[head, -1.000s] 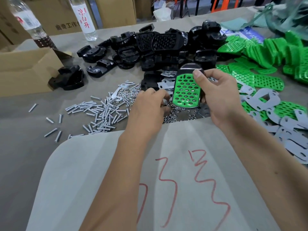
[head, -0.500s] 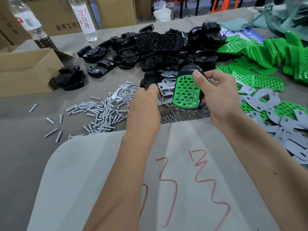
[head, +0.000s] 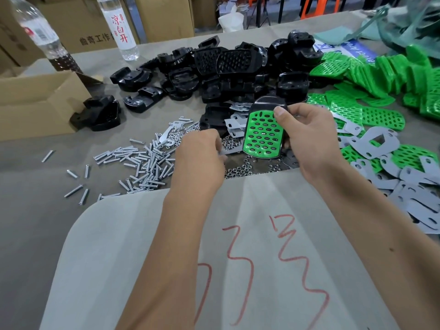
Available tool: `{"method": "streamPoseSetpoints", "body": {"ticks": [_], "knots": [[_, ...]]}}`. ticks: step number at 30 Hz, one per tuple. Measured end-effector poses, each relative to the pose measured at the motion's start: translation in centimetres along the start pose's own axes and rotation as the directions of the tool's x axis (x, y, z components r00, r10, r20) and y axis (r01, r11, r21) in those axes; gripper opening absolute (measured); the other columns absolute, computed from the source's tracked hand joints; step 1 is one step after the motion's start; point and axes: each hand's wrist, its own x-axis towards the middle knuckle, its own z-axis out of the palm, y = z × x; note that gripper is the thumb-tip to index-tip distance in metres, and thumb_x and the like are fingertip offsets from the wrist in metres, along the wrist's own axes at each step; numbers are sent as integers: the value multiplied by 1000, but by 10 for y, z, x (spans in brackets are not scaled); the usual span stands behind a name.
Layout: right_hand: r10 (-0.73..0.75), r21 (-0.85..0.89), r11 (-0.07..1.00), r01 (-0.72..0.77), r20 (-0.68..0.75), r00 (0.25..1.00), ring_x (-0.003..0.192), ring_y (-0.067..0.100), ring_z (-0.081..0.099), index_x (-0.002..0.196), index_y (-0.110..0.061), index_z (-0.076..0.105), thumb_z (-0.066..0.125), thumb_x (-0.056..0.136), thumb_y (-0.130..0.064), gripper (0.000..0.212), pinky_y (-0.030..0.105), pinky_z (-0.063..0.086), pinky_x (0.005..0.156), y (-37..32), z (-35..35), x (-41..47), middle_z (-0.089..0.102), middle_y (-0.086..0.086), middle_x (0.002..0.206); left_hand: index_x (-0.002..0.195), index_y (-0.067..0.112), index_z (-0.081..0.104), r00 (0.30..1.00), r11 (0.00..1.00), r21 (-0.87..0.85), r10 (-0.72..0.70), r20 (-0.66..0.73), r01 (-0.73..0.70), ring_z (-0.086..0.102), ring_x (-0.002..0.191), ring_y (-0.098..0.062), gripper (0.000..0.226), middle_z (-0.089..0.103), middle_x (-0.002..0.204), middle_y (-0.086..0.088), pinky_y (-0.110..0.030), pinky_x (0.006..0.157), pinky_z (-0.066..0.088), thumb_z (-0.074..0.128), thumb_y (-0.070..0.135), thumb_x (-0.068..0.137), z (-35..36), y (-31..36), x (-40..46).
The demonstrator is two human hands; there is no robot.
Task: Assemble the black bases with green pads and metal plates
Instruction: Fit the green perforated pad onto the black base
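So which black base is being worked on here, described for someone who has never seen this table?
Find the heap of black bases at the far middle of the table. Just in front of it, the right hand holds one base upright. It alone has a green pad fitted on its face.

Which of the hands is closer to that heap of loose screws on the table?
The left. The left hand hovers just beside the screw pile, at its right edge. The right hand is farther right, gripping the black base with green pad.
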Motion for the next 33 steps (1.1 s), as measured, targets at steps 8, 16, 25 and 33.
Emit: {"method": "streamPoseSetpoints", "body": {"ticks": [8,16,25,33], "knots": [[-8,-71,997,14,94,996,67,10,58,99,-14,78,56,106,-19,23,20,45,55,1,0,0,77,15,98,100,21,66,985,985,-11,-172,-4,172,61,93,-28,27,66,101,-5,-31,71,42,64,3,79,-8,-1,1],[-10,-47,999,13,64,998,89,23,77,88,-22,76,59,105,-18,25,40,61,72,1,0,-1,80,6,94,98,21,70,979,954,-246,-192,-74,169,68,86,-21,29,69,91,3,-28,69,53,64,-2,81,-12,-10,1],[-18,-59,998,29,168,986,50,11,54,78,-3,74,69,98,-21,27,22,42,40,-1,6,-10,71,17,70,87,21,79,969,460,-879,-133,-206,-124,72,77,-13,22,79,82,0,-29,79,58,84,0,80,1,9,4],[-10,-66,998,24,208,978,50,17,49,79,-2,72,70,97,-24,28,27,42,42,2,10,-10,68,26,76,84,21,76,962,602,-778,-61,-267,-178,73,75,-12,26,77,79,5,-25,76,58,84,-4,77,7,10,4]]}}
